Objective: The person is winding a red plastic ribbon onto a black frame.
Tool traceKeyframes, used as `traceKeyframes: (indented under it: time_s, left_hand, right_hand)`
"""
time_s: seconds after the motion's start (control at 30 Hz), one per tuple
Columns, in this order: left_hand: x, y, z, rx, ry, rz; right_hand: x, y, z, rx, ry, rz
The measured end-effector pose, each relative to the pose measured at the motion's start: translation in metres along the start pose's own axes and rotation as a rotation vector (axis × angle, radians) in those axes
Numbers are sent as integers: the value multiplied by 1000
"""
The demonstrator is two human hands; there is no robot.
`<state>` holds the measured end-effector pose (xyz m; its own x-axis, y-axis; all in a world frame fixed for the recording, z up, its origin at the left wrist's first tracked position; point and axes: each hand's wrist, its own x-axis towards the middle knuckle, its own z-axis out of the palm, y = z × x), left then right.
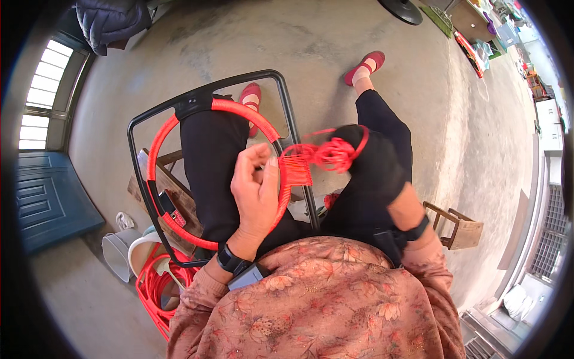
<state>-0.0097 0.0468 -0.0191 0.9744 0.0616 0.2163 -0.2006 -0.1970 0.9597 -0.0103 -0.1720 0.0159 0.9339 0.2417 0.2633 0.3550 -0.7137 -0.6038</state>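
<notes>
A black tubular frame [291, 113] with a round ring [245, 112] wrapped in red cord lies across my thighs. On the ring's right side, red strands form a small woven panel [299, 172] reaching to the frame's side bar. My bare left hand [257, 191] is at that side of the ring, fingers curled and thumb beside the panel. Whatever they grip, if anything, is hidden. My right hand [376, 161], in a black glove and blurred by motion, is closed on a looped bundle of red cord [335, 154] right of the panel. Strands run from the bundle to the panel.
At lower left, more red cord [156, 281] lies by a white bucket [142, 251] and a grey bucket [116, 254]. Wooden stools stand at the left [188, 206] and right [463, 230]. A blue cabinet [54, 200] is at far left.
</notes>
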Motion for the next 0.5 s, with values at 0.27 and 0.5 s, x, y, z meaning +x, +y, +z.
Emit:
traceKeyframes:
  time_s: [0.27, 0.5]
  left_hand:
    - [6, -5, -2, -426, -228, -557]
    - [4, -7, -6, -617, -174, -633]
  right_hand:
    - [-173, 209, -79, 666, 600, 757]
    - [-135, 156, -72, 1194, 982, 730]
